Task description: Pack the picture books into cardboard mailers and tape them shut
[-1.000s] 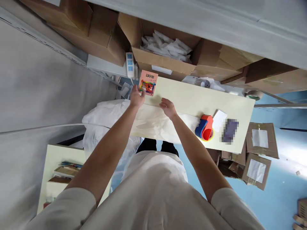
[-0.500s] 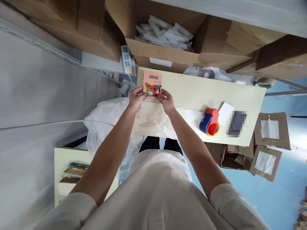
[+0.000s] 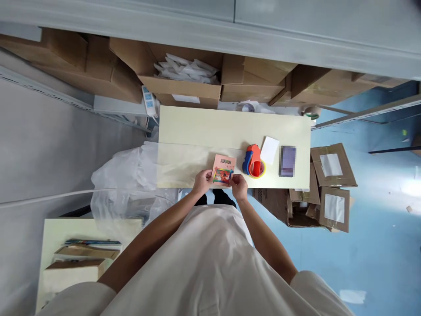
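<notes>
A small pink book (image 3: pixel 223 161) with a colourful framed picture on its cover is held between my two hands near the table's front edge. My left hand (image 3: pixel 203 181) pinches its lower left corner. At the lower right corner, the fingers of my right hand (image 3: pixel 239 186) grip the book's edge. Beneath the book and to its left, a sheet of translucent plastic wrap (image 3: pixel 184 164) lies spread on the pale table (image 3: pixel 204 125). Just right of the book stands a red and blue tape dispenser (image 3: pixel 252 160).
A white card or pad (image 3: pixel 269 150) and a blurred-out dark rectangular object (image 3: pixel 287 161) lie right of the dispenser. Behind the table, an open carton (image 3: pixel 184 86) holds white packets. More plastic film (image 3: pixel 128 180) hangs at the left. Cardboard boxes (image 3: pixel 333 164) stand on the floor at right.
Both hands have brought the book toward my body and to the right, from above the wrap's back edge to its right part. The camera view has also shifted.
</notes>
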Demonstrator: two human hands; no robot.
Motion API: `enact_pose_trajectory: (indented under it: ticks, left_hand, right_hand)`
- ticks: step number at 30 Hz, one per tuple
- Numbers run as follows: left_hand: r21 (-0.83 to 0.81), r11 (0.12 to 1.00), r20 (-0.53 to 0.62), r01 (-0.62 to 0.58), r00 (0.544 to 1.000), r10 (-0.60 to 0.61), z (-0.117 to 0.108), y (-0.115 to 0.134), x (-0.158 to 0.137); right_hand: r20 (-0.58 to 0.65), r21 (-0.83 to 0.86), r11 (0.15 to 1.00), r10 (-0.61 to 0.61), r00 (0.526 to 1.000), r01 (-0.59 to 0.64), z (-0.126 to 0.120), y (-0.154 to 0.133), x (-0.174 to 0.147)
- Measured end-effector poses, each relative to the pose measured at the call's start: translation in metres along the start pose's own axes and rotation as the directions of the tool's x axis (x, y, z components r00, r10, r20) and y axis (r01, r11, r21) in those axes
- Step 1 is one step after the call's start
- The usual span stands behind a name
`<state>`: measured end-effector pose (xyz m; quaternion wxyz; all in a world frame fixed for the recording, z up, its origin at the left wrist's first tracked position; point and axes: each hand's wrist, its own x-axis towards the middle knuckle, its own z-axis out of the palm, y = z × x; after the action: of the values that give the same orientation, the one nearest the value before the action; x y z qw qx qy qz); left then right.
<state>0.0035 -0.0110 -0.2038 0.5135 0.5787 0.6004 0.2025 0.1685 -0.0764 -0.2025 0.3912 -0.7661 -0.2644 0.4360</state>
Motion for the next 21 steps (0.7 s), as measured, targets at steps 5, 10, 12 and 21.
enact_pose_trajectory:
  ticks: [5, 10, 12, 21]
  left_hand:
    - [0.149, 0.988, -0.032, 0.030, 0.999, -0.026, 0.020, -0.002, 0.003]
    - [0.447, 0.880, 0.024, -0.159, 0.986, 0.166, 0.028, 0.002, -0.004]
    - [0.530, 0.814, 0.115, -0.237, 0.971, 0.208, 0.031, 0.004, -0.009]
    - [0.617, 0.754, 0.167, -0.226, 0.974, 0.155, 0.036, 0.004, -0.009]
  right_hand:
    - [0.036, -0.018, 1.000, -0.002, 0.999, 0.002, 0.001, 0.013, 0.020]
    - [0.040, -0.229, 0.955, -0.182, 0.982, 0.186, -0.005, 0.021, 0.017]
    - [-0.002, -0.306, 0.922, -0.247, 0.969, 0.235, -0.011, 0.027, 0.005]
    - [0.043, -0.073, 0.997, 0.018, 0.999, -0.015, -0.009, 0.029, 0.004]
